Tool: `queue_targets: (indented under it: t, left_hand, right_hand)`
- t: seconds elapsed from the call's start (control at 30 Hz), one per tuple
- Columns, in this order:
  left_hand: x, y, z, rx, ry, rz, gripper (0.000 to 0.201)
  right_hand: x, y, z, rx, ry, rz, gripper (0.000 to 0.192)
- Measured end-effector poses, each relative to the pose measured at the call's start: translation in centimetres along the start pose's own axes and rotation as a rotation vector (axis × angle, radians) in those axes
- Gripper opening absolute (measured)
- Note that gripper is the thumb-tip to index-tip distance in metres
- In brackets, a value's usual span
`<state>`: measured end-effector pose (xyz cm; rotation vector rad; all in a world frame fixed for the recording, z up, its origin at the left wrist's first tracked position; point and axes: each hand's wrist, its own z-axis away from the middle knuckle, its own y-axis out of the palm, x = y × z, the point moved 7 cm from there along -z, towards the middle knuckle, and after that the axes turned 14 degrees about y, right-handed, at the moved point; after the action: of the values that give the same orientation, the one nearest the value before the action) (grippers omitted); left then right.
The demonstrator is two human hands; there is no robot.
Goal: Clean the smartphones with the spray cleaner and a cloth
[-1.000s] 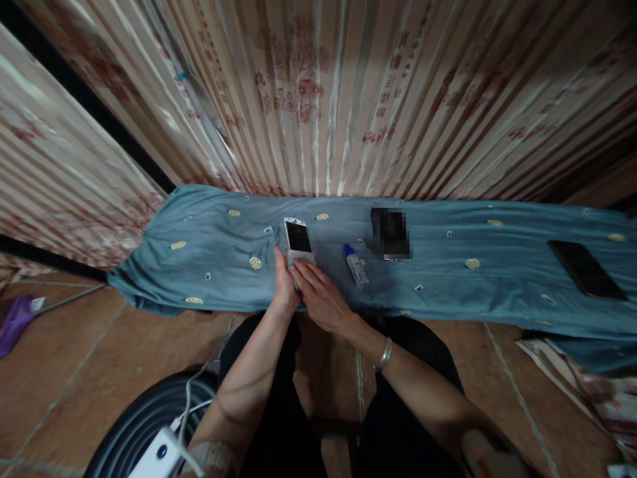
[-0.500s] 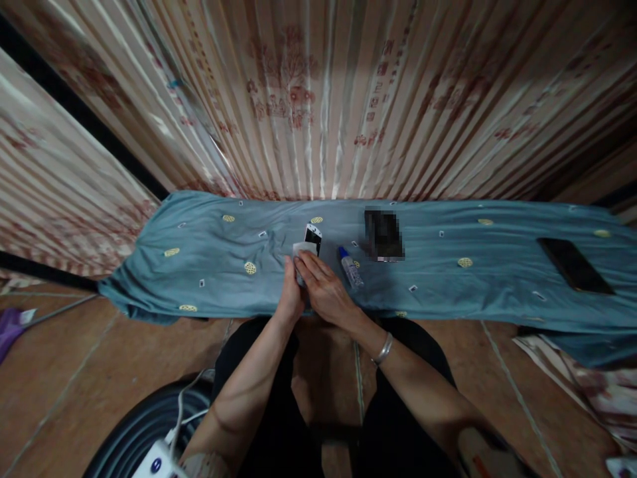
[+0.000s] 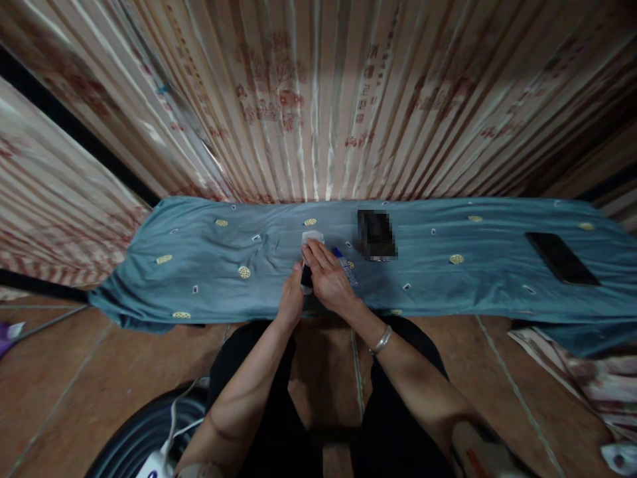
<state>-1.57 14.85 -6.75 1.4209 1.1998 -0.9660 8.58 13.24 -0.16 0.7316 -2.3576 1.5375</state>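
Note:
A small white-edged phone (image 3: pixel 305 279) with a dark screen lies between my two hands, largely covered by them. Along its left side, my left hand (image 3: pixel 292 293) grips it near the front of the cloth-covered surface. My right hand (image 3: pixel 329 273) rests over the phone, its fingers together and pressing a thin white wipe (image 3: pixel 312 236) on the far end. Just right of that hand is a slim clear tube with a blue cap (image 3: pixel 344 264), partly hidden by the hand.
Blue patterned cloth (image 3: pixel 269 292) covers the long narrow surface. A blurred-out black object (image 3: pixel 378 234) is right of the tube, and a large black phone (image 3: pixel 562 257) lies further right. Behind hangs a striped curtain (image 3: pixel 328 99). A white power strip (image 3: pixel 156 465) is at lower left.
My right hand has slid the wipe toward the far end of the phone, covering that end and baring the near part. The view has shifted slightly.

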Motion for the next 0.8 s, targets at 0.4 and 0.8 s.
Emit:
queue_targets:
  t: [0.4, 0.8]
  left_hand:
    - [-3.4, 1.6, 0.7, -0.003, -0.025, 0.089, 0.029]
    - [-3.1, 1.8, 1.1, -0.055, -0.107, 0.244, 0.027]
  right_hand:
    - [-1.7, -0.2, -0.6, 0.032, 0.07, -0.174, 0.08]
    - [-2.2, -0.1, -0.9, 0.026, 0.096, -0.187, 0.085]
